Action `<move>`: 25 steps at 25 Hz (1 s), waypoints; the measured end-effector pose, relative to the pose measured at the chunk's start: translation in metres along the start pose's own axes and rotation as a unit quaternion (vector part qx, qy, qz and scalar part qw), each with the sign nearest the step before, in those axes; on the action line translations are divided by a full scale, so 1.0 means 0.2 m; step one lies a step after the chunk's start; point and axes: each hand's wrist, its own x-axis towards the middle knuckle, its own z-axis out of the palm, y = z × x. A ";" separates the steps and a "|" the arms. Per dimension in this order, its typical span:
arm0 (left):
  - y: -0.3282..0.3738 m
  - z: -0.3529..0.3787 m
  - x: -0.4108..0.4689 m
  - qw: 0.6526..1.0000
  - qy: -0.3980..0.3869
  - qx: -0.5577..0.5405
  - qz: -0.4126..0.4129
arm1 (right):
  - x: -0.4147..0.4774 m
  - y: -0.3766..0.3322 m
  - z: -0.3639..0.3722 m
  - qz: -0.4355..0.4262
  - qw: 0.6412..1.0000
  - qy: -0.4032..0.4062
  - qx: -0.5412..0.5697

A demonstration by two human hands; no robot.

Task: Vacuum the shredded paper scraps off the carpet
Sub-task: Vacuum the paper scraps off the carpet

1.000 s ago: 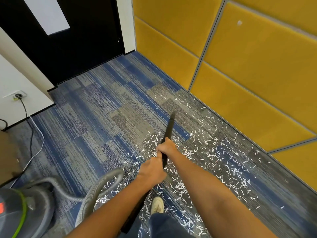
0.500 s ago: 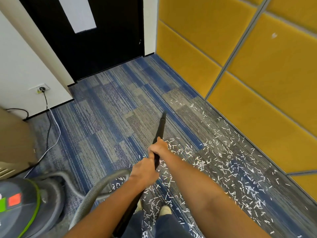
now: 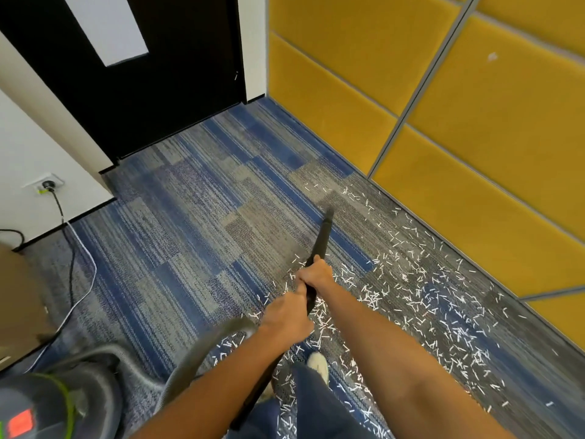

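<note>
Swung slightly right, one wand (image 3: 321, 245) points forward, tip on carpet (image 3: 190, 217) near countless paper scraps (image 3: 411, 296); left hand (image 3: 285, 318) and right hand (image 3: 315, 274) both clasp it.

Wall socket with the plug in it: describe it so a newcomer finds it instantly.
Find the black door at the top. On the white wall left of it, just above the blue-grey carpet, sits the white wall socket. It alone holds a round black plug trailing a cable.

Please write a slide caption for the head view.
Left hand and right hand grip the vacuum wand amid paper scraps on carpet.
</note>
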 end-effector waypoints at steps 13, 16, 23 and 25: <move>0.14 -0.21 0.37 0.997 0.023 -0.046 -0.058 | 0.35 -0.27 -0.21 -0.045 0.997 -0.050 -0.033; 0.21 -0.25 0.46 0.996 0.028 -0.050 -0.070 | 0.44 -0.32 -0.29 -0.056 0.995 -0.054 -0.060; 0.31 -0.31 0.57 0.995 0.026 -0.059 -0.080 | 0.56 -0.33 -0.38 -0.060 0.995 -0.058 -0.050; 0.36 -0.31 0.58 0.996 0.024 -0.055 -0.072 | 0.58 -0.29 -0.43 -0.057 0.996 -0.051 -0.042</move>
